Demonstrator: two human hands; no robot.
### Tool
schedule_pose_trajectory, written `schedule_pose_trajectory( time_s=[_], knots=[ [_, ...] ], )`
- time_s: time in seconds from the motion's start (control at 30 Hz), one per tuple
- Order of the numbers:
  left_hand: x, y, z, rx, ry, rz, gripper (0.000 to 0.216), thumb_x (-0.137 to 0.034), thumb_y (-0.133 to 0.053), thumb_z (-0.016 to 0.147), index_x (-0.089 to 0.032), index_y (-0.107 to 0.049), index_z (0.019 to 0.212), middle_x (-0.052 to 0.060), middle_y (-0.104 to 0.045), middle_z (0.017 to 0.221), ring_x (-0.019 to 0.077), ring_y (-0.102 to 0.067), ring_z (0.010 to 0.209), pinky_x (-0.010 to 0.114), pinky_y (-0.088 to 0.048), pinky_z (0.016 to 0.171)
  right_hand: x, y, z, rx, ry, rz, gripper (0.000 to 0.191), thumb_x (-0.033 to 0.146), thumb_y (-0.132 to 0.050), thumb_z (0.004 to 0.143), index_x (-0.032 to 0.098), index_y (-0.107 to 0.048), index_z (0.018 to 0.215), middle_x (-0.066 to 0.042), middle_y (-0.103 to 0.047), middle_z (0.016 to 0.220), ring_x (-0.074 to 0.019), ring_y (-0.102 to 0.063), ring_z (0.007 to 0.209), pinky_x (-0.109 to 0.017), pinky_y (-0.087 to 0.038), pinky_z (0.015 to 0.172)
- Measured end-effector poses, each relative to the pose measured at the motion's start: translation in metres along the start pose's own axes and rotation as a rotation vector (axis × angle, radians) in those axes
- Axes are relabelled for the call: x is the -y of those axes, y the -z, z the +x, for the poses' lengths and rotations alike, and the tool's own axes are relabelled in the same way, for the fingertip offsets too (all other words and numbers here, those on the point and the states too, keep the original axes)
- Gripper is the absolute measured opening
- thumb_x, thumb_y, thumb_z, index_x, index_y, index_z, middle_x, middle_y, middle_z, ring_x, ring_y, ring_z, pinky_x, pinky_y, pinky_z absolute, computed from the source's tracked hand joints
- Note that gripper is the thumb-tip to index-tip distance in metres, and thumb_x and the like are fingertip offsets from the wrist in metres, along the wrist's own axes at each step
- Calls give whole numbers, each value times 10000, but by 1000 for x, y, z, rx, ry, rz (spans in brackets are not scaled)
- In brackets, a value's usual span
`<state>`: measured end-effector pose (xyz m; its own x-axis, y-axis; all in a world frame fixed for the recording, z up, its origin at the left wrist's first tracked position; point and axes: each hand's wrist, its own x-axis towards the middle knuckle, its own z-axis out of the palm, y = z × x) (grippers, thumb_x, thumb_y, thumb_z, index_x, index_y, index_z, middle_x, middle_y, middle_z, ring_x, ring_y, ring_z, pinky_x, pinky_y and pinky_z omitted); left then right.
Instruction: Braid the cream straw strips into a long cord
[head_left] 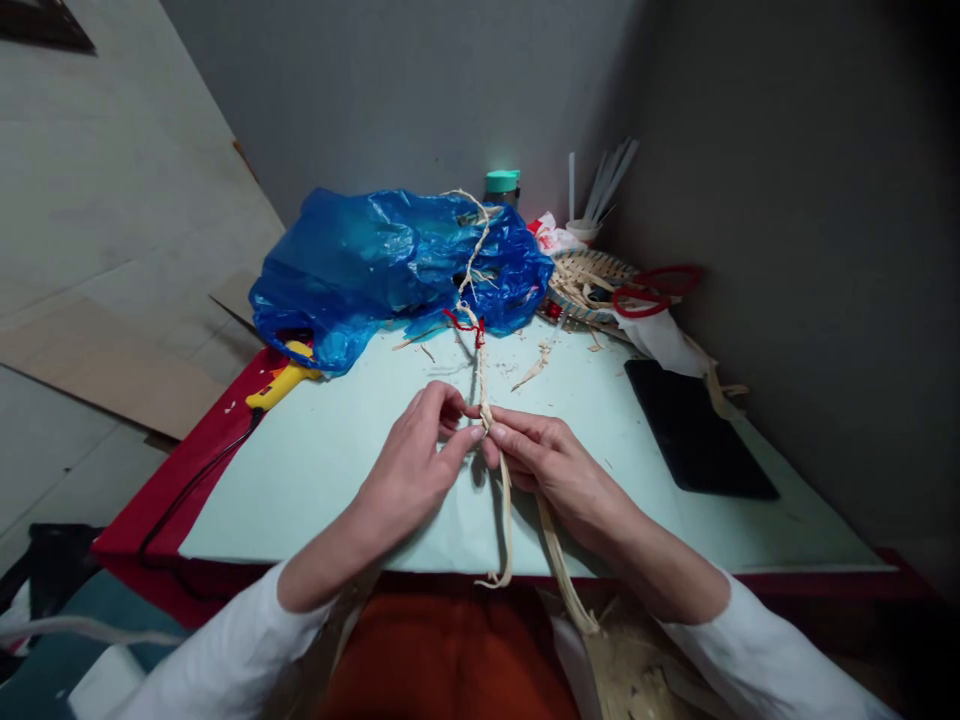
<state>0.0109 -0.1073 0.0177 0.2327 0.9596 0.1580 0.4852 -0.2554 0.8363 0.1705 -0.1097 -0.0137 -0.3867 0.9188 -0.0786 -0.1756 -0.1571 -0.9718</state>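
Note:
A pale braid of dried plant fibre point(483, 378) runs from the blue bag toward me down the middle of the table. Red string point(478, 330) is tied round it near the bag. My left hand point(420, 450) pinches the braid's near end, thumb and fingers closed on it. From the other side my right hand point(555, 460) grips the same spot, its fingertips almost touching the left ones. Two loose strands hang below: a thin strand point(508, 530) between the hands and a wider strand point(562, 570) under the right hand, past the table edge.
A blue plastic bag point(360, 260) lies at the back, with a yellow-handled corded tool point(281, 385) beside it. At the back right are a woven basket point(585, 270), red-handled scissors point(637, 300) and a cup of white sticks point(585, 230). A black flat tablet-like object point(697, 430) lies at right.

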Motion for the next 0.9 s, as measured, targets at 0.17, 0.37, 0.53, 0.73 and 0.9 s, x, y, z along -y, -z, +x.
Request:
schedule_pose_trajectory(
  time_s=[0.17, 0.37, 0.53, 0.73, 0.9],
  knots=[
    [9, -2, 17, 279, 310, -690, 227, -280, -578, 847, -209, -478, 1038, -62, -463, 603, 63, -341, 463, 189, -216, 446, 0, 0, -3, 46, -27, -19, 275, 392, -477, 936, 166, -610, 853, 16, -487, 697, -80, -258, 519, -239, -170, 476],
    [18, -8, 10, 258, 409, -797, 220, -310, -648, 808, -168, -544, 940, -100, -279, 559, 37, -153, 444, 201, -97, 410, 0, 0, -5, 32, 98, -415, 274, 330, -387, 980, 175, -604, 920, 21, -512, 677, -113, -440, 610, -242, -339, 591],
    [20, -10, 8, 213, 387, -734, 222, -298, -664, 797, -164, -572, 948, -99, -284, 541, 51, -174, 453, 213, -137, 410, -2, -2, -8, -99, 143, -628, 222, 318, -361, 990, 187, -529, 1055, 17, -586, 703, -140, -539, 661, -261, -396, 664],
    [18, -13, 8, 173, 420, -577, 138, -278, -621, 788, -150, -604, 836, -63, -446, 516, 44, -267, 415, 217, -143, 411, 3, 1, -15, -217, 174, -1137, 203, 291, -368, 963, 212, -481, 815, -5, -606, 640, -151, -523, 512, -261, -301, 529],
    [14, -17, 6, 129, 337, -528, 120, -242, -567, 800, -147, -598, 733, -16, -580, 596, 46, -337, 450, 217, -210, 450, 3, -7, -20, -289, 429, -1408, 157, 197, -420, 908, 196, -503, 774, -5, -587, 586, -138, -499, 455, -268, -248, 488]
  ],
)
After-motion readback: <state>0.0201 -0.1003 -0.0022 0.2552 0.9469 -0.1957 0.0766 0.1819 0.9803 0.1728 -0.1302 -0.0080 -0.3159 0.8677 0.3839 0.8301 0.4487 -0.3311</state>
